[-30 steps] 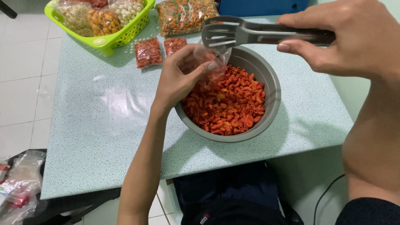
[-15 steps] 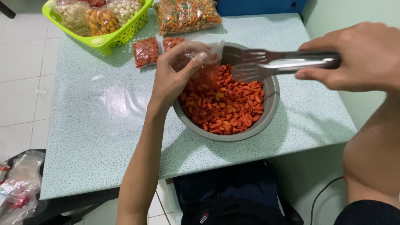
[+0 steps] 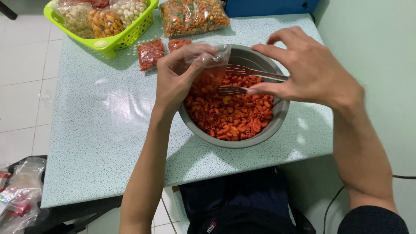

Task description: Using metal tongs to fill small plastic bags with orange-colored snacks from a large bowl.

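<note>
Over the metal bowl (image 3: 236,130), seen from the head camera, both of the person's forearms reached in from the near edge of the table (image 3: 108,130). Left hand (image 3: 177,80) came up from below the bowl's left rim, wrist bent, its fingers and thumb pinched shut on the mouth of a small clear plastic bag (image 3: 208,60), which hung open over the bowl's left side with some orange pieces already inside. Right hand (image 3: 310,71) arched over the bowl's right rim, palm down, fingers spread and curled; thumb and fingertips pressed on a pair of metal tongs (image 3: 242,80), whose two forked ends stood a little apart, the lower one touching the orange macaroni snacks (image 3: 232,115) that filled the bowl. Beyond the bowl, toward the far edge, lay two small sealed packets of the same orange snack (image 3: 150,54), a large bag of mixed green and orange snacks (image 3: 193,17), and farther left a green basket (image 3: 108,43) holding more packets.
</note>
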